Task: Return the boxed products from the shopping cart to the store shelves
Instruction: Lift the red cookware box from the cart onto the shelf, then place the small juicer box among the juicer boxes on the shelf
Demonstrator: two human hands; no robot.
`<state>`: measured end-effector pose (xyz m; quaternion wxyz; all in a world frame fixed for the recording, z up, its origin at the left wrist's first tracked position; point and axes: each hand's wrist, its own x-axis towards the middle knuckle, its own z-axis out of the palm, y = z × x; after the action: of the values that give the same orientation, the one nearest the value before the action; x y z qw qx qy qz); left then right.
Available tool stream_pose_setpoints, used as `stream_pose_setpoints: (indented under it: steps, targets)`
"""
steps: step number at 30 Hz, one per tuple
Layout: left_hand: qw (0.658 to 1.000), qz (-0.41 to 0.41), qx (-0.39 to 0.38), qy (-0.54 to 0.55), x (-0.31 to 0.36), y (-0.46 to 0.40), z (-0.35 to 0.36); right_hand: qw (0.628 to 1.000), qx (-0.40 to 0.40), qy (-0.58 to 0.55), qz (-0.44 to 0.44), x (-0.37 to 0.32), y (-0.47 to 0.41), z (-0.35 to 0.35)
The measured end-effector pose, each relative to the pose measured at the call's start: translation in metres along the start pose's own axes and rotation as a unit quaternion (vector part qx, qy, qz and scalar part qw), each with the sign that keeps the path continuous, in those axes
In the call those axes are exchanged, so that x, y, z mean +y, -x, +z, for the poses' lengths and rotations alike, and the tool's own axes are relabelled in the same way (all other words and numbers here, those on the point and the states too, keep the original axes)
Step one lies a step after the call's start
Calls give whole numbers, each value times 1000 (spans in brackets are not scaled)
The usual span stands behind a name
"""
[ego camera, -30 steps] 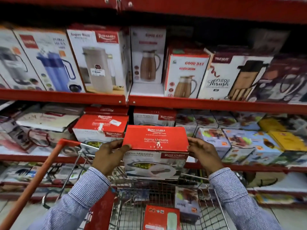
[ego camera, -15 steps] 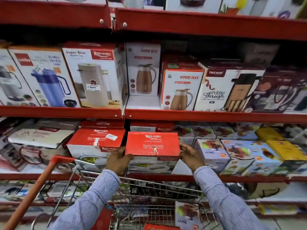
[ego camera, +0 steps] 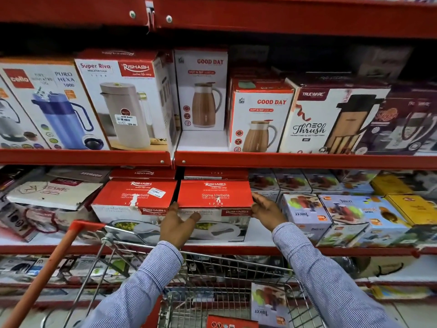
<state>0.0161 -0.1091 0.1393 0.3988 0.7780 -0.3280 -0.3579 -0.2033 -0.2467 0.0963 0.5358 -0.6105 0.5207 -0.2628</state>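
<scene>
Sigma Marbella box [ego camera: 214,197] on the middle shelf [ego camera: 307,250] beside its twin box [ego camera: 134,197], my left hand [ego camera: 177,226] spread flat on its front, my right hand [ego camera: 266,208] open against its right side, cart [ego camera: 224,292] below

single head view, looking forward and slightly down, facing shelves [ego camera: 295,160] straight on, close. cart [ego camera: 236,261] below shelves at frame bottom, nearest camera. wide-angle, shelf lines bowed at edges.
</scene>
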Motion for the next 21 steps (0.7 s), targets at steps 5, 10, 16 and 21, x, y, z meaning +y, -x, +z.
stream_pose_setpoints:
  steps: [5,10,16,21]
  targets:
    - [999,27,21,-33,2,5,9,1000,-28,5,-6,-9,14,-4]
    - [993,78,-4,-84,-6,23,21,998,-38,-7,-41,7,45,-14]
    - [982,94,-129,-103,-40,55,86,999,41,29,0,81,89,-34]
    - [958,-60,-270,-80,-86,49,172,976,103,112,156,152,103,-40]
